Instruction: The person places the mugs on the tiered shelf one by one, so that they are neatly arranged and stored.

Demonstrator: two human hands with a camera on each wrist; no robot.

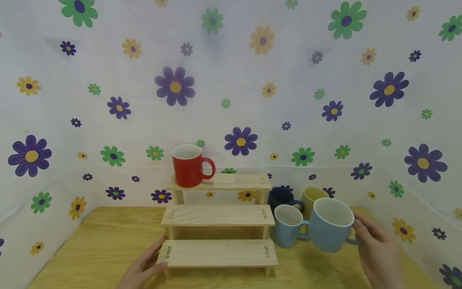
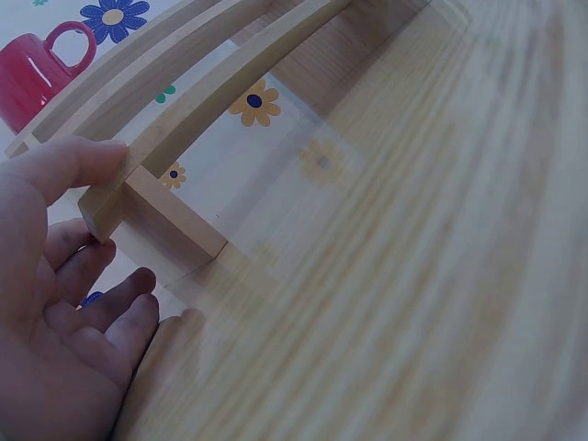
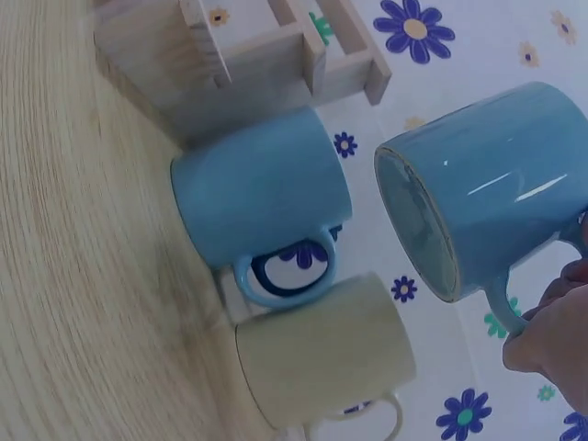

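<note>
My right hand (image 1: 379, 245) grips a light blue mug (image 1: 330, 226) by its handle. This mug hangs above the table in front of the other mugs, and its underside shows in the right wrist view. My left hand (image 1: 144, 265) holds the left end of the lowest step of a three-step wooden rack (image 1: 216, 253), thumb and a finger on either edge of the board. On the rack's top step, toward the left, stands a red mug (image 1: 187, 166), handle to the right. Another light blue mug (image 1: 286, 228) stands upright on the table beside the rack's right side.
Behind the standing light blue mug is a dark blue mug (image 1: 280, 197), partly hidden. A yellow mug (image 1: 314, 194) stands to its right, partly covered by the held mug. Flower-patterned cloth (image 1: 231, 116) surrounds the wooden table (image 1: 97, 245) at the back and sides.
</note>
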